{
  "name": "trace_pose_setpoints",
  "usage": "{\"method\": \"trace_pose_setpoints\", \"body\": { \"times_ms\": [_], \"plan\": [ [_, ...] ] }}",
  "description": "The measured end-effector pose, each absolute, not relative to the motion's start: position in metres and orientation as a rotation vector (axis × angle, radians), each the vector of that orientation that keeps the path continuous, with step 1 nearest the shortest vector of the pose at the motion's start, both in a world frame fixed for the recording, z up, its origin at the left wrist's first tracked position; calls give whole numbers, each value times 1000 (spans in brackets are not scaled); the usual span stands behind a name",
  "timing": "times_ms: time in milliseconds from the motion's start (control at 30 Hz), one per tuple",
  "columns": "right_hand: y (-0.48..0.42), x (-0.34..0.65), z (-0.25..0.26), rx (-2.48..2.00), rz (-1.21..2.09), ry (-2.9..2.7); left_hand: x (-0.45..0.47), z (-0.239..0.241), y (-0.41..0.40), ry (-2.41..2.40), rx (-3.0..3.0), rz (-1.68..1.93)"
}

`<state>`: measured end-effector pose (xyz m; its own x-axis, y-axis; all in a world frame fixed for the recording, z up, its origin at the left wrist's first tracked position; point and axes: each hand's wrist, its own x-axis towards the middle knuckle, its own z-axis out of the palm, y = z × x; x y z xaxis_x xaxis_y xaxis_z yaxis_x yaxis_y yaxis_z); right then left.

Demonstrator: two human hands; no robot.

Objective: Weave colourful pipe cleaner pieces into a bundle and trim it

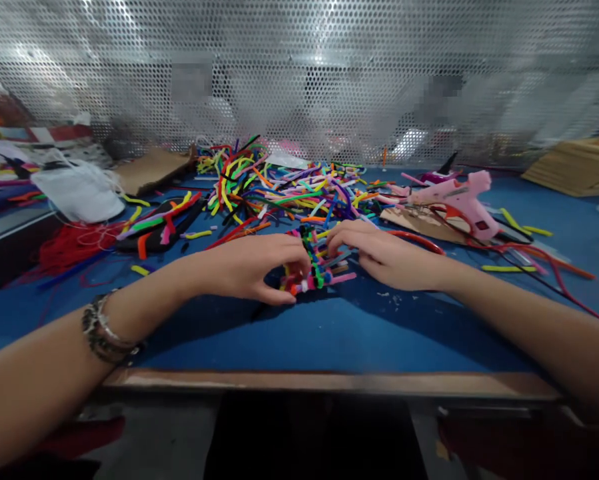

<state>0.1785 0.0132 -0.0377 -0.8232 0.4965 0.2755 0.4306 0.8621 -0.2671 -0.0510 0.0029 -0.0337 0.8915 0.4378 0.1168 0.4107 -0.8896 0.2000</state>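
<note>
A small woven piece of colourful pipe cleaners (320, 270) lies low over the blue table, its loose ends pointing right. My left hand (259, 267) is curled around its left side, thumb below and fingers above. At the right ends is my right hand (379, 252), with its fingers bent down among the strips. Its fingertips are partly hidden, so what they pinch cannot be made out. Behind both hands spreads a large heap of loose pipe cleaners (289, 190) in many colours.
A pink glue gun (462, 200) rests on cardboard at the right, with a red cord near it. Left are red thread (76, 247), a white pouch (79, 190) and a black tray (154, 230) bearing pipe cleaners. A perforated metal panel (299, 80) stands behind.
</note>
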Motion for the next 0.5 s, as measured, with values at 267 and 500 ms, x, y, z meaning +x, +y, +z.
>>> {"method": "trace_pose_setpoints", "body": {
  "times_ms": [267,500],
  "plan": [
    [10,181,-27,-932,351,-2499,-52,-31,7,979,2865,778],
    [19,195,-8,-1363,472,-2292,-48,-29,-2,1077,2852,1274]
  ]
}}
